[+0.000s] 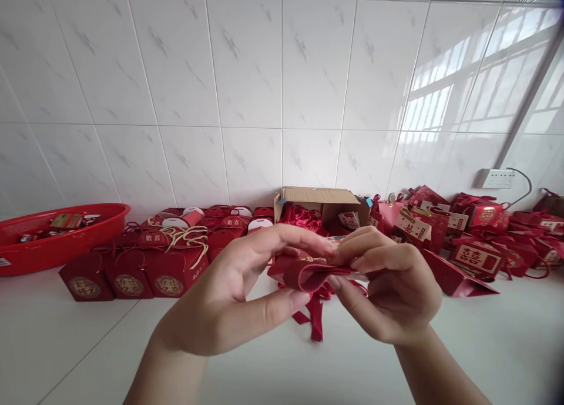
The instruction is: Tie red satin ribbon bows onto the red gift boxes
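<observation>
Red piece (308, 274) sits between both hands, raised above the counter (273, 370), around the middle of the view. The left hand (240, 296) holds it in a wide curve, fingers arched over the top and thumb stretched out along the lower edge. The right hand (394, 287) has a narrower grip – thumb below, bent fingers above – pinching the right end.

Smooth and thin, the piece bends over into a rounded fold at the front, with a gold pattern on top. Flat red ribbons (316, 321) show below and behind it.

The counter is pale and smooth, with a dark seam at left. Beyond the hands, red boxes (165, 270) with round gold prints stand at left, twisted gold cords (185, 237) on some, near a glossy red basin (106, 217). An open brown carton (324, 194) holds shiny red stuff; red bags (480, 258) crowd the right – behind everything, a glossy white tiled wall (247, 70) with a socket (497, 178) and a window's reflection
</observation>
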